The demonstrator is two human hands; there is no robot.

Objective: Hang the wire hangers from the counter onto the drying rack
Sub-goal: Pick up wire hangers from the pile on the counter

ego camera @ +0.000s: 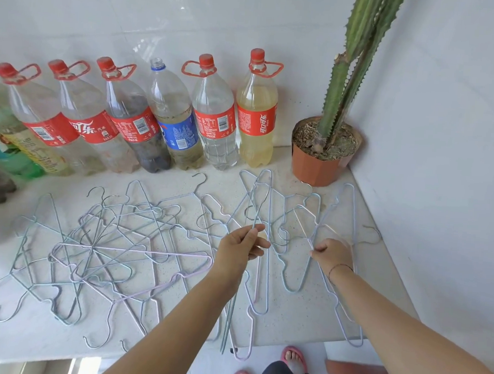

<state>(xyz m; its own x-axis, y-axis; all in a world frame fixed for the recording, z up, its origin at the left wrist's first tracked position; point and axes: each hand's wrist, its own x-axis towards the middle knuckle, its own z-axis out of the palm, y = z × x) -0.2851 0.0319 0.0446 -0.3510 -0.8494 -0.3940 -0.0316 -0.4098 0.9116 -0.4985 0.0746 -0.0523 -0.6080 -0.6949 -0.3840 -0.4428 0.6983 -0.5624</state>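
Hangers (132, 250): pale wire, tangled on counter (42, 342)
Left hand (240, 245): I grip one hanger (256, 219) — fingers curled
Right hand (332, 254): pinching another

Bright daylight falls on white tiled walls (192, 16), a pale speckled counter (42, 339) and light floor tiles (208, 366).

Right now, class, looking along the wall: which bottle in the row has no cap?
The blue-labelled bottle: its neck is open, while the red-labelled bottles on either side all wear red caps.
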